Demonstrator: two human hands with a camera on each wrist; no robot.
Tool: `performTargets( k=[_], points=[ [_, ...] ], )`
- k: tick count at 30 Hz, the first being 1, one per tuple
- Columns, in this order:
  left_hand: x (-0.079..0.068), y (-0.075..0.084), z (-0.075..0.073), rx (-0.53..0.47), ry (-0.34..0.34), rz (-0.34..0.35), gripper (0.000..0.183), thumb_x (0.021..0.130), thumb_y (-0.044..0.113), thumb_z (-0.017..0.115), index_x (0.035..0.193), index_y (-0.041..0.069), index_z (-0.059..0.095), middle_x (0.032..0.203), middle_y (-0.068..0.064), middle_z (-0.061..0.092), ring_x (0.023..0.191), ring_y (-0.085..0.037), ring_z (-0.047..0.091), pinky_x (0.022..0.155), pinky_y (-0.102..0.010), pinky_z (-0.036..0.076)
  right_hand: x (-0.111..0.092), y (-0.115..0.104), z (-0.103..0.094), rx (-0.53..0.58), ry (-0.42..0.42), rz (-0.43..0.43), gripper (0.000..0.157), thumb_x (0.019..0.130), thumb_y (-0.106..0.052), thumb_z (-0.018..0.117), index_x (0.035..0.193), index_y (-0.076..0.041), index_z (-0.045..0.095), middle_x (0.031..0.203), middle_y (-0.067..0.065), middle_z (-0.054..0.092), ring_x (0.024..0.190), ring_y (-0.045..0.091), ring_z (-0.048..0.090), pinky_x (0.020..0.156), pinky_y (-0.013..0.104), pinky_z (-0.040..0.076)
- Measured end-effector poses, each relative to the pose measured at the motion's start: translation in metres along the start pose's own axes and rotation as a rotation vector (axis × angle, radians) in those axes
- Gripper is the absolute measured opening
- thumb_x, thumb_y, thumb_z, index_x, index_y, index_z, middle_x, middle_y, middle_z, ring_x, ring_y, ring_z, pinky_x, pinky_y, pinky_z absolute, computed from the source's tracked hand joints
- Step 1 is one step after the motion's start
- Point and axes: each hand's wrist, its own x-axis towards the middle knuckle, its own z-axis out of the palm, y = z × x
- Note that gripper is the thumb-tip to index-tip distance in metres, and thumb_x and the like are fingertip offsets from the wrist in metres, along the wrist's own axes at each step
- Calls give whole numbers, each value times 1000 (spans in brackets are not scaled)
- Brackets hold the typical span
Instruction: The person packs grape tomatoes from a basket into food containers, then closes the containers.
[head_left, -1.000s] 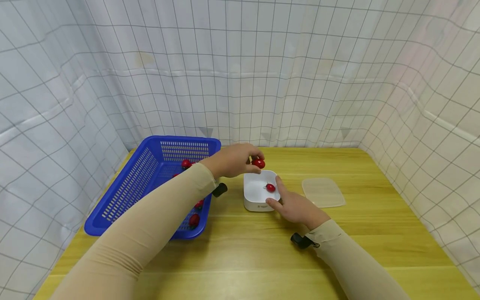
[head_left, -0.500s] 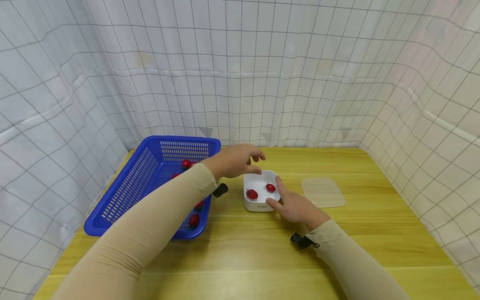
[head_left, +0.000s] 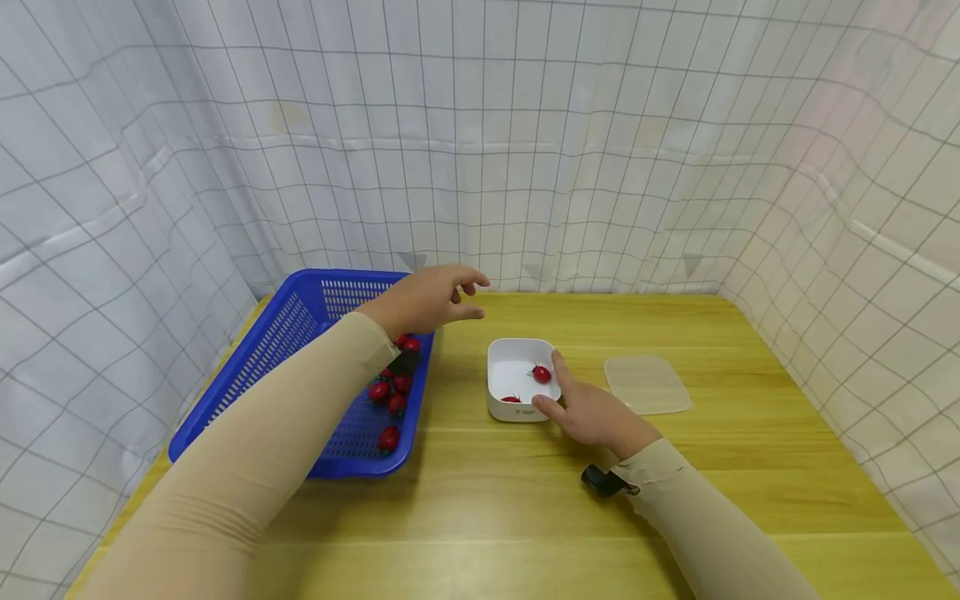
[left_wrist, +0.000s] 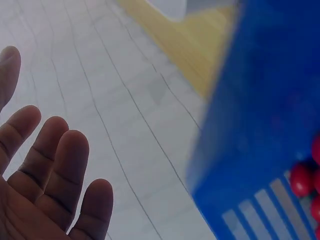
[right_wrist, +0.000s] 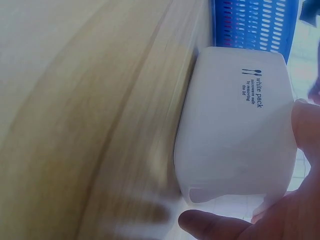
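I see the right hand (head_left: 596, 415) holding the near right corner of a small, smooth, square white plastic box (head_left: 504, 412), with the thumb at its near rim. Only the right wrist view lets me read the dark print (right_wrist: 253, 90) on the box's near wall, beginning "white pack". Only the head view shows me inside the box: a glossy red oval fruit (head_left: 542, 374) with thin stem hairs lies beside the right wall, and a second red fruit (head_left: 511, 399) is mostly hidden by the near wall.

Left of the box and farther away, the left hand (head_left: 435, 296) hangs in the air, thumb and fingertips apart; the left wrist view gives me its palm and softly bent fingers. Under this arm, left of the box, stands a blue slotted plastic basket (head_left: 418, 408). Loose red fruits (head_left: 379, 392) lie in its side nearest the box, but the beige sleeve (head_left: 285, 408) covers much of the inside, so I cannot count them.

Right of the box, a thin, cloudy sheet (head_left: 647, 385) with rounded corners lies flat on the yellow wooden table (head_left: 487, 508). Behind the box hangs a creased white curtain (head_left: 525, 150) with dark grid lines, cut off at the top.
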Motion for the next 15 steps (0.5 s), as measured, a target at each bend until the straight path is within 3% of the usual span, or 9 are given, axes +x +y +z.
performTargets(
  k=[7, 13, 15],
  points=[
    [-16, -63, -14, -8, 51, -121, 53, 103, 36, 69, 152, 17, 57, 130, -12, 67, 114, -31, 65, 101, -52, 53, -1, -1, -2, 2, -1, -5, 96, 108, -62, 43, 169, -6, -6, 148, 28, 58, 130, 40, 64, 113, 56, 48],
    [-36, -110, -14, 8, 14, -269, 51, 105, 35, 66, 151, 14, 58, 121, -14, 68, 103, -30, 64, 91, -51, 53, -1, -2, -2, 6, -1, 8, 97, 107, -63, 44, 169, -8, -6, 147, 27, 60, 128, 39, 65, 113, 56, 48],
    [-43, -122, -13, 27, -5, -297, 50, 105, 33, 65, 150, 12, 59, 120, -17, 69, 104, -31, 65, 93, -53, 53, -1, -1, -2, 1, -4, 4, 98, 106, -65, 42, 169, -8, -7, 146, 27, 60, 129, 38, 65, 112, 56, 48]
  ],
)
